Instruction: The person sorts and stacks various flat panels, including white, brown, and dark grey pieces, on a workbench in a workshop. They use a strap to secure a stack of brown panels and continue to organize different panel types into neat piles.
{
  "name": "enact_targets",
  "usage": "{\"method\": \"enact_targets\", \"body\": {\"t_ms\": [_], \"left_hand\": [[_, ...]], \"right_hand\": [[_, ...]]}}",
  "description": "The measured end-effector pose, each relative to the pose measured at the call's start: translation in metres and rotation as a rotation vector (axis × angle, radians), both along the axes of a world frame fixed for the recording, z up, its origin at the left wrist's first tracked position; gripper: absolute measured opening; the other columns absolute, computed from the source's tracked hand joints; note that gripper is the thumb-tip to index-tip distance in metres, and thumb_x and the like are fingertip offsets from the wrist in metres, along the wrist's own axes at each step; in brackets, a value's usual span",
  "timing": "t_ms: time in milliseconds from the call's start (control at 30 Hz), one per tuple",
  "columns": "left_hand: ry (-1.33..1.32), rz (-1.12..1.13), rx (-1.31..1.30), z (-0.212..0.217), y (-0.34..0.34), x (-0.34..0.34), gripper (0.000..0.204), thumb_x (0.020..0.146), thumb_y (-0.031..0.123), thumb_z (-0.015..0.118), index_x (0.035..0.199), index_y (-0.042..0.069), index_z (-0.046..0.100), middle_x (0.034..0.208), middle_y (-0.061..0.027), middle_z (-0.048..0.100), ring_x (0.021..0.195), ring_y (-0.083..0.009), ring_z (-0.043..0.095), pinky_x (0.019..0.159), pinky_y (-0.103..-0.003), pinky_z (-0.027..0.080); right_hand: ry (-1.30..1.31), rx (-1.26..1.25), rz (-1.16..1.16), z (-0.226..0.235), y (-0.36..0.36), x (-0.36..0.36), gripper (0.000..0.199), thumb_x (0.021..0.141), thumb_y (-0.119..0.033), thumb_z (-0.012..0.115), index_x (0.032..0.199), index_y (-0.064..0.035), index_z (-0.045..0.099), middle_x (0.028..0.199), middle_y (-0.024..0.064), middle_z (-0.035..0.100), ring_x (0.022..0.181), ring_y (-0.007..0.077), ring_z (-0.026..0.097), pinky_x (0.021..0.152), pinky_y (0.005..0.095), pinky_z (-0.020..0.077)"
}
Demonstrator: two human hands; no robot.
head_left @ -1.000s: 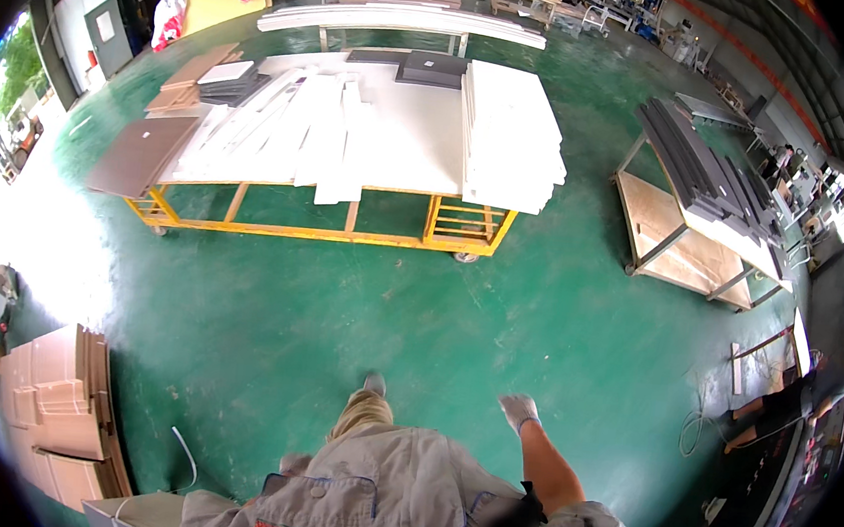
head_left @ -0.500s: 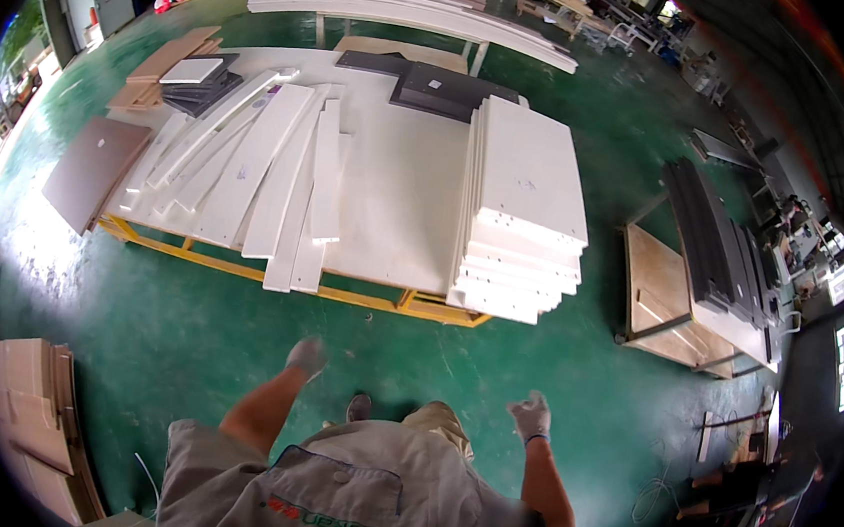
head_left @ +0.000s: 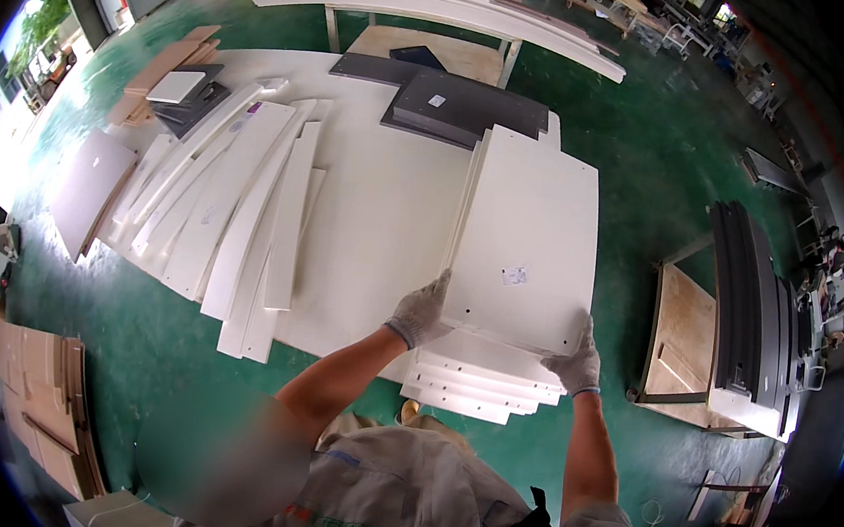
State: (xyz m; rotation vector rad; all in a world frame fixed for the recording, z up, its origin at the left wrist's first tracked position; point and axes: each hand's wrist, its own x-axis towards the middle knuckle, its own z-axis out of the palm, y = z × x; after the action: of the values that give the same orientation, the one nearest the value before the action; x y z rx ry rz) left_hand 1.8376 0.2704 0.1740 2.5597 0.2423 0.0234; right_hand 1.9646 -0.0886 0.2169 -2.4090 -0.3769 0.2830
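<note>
A stack of white panels [head_left: 491, 395] stands at the right end of the table, its near edges stepped like stairs. On top lies a white panel [head_left: 531, 223] with small holes and a small label near its close end. My left hand [head_left: 421, 314], in a pale work glove, grips this panel's left edge close to the near corner. At the near right corner, my gloved right hand [head_left: 576, 359] is closed round the edge, the thumb pointing up along its side. Some fingers of both hands are hidden by the panel.
Long white boards [head_left: 247, 203] fan out over the left of the white table [head_left: 378, 189]. Dark panels [head_left: 471, 102] lie at its far side. A cart with dark boards [head_left: 741, 291] stands to the right; flattened cardboard [head_left: 45, 381] leans at lower left.
I have come closer to the table. Both hands, earlier held apart in the air over the floor, have reached forward and taken hold of the top white panel.
</note>
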Motion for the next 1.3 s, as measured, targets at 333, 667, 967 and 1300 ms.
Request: {"method": "enact_targets", "body": {"t_ms": [333, 667, 967, 1300], "left_hand": [[0.048, 0.121, -0.473, 0.018, 0.020, 0.047, 0.103, 0.092, 0.045, 0.077, 0.163, -0.002, 0.019, 0.121, -0.0215, 0.070, 0.109, -0.0298, 0.070, 0.096, -0.044, 0.056], [0.117, 0.452, -0.869, 0.029, 0.024, 0.073, 0.040, 0.094, 0.024, 0.077, 0.122, 0.001, 0.059, 0.104, -0.0061, 0.067, 0.088, -0.0143, 0.063, 0.078, -0.031, 0.054], [0.211, 0.302, -1.171, 0.026, 0.033, -0.073, 0.036, 0.092, 0.011, 0.075, 0.125, -0.001, 0.066, 0.107, -0.0054, 0.071, 0.091, -0.0117, 0.066, 0.080, -0.030, 0.056], [0.459, 0.478, -0.613, 0.031, 0.019, -0.059, 0.071, 0.090, 0.061, 0.069, 0.103, -0.009, 0.074, 0.098, -0.0210, 0.077, 0.089, -0.0308, 0.074, 0.082, -0.045, 0.056]], "right_hand": [[0.421, 0.653, -0.307, -0.021, -0.002, 0.080, 0.042, 0.094, -0.035, 0.076, 0.115, 0.0006, 0.071, 0.107, 0.0048, 0.072, 0.096, 0.0184, 0.065, 0.085, 0.0387, 0.0525], [0.134, 0.340, -0.368, -0.015, 0.043, 0.009, 0.042, 0.089, -0.036, 0.080, 0.112, -0.0011, 0.073, 0.101, 0.0173, 0.078, 0.091, 0.0314, 0.074, 0.083, 0.0411, 0.0569], [0.530, 0.368, -0.256, 0.024, 0.018, -0.136, 0.038, 0.090, -0.022, 0.078, 0.117, 0.0043, 0.070, 0.099, 0.0094, 0.073, 0.088, 0.0191, 0.068, 0.079, 0.0394, 0.0576], [1.064, 0.988, -0.441, -0.008, 0.051, -0.091, 0.050, 0.106, -0.037, 0.061, 0.139, 0.0018, 0.063, 0.129, 0.0126, 0.069, 0.111, 0.0254, 0.068, 0.095, 0.0385, 0.0566]]}}
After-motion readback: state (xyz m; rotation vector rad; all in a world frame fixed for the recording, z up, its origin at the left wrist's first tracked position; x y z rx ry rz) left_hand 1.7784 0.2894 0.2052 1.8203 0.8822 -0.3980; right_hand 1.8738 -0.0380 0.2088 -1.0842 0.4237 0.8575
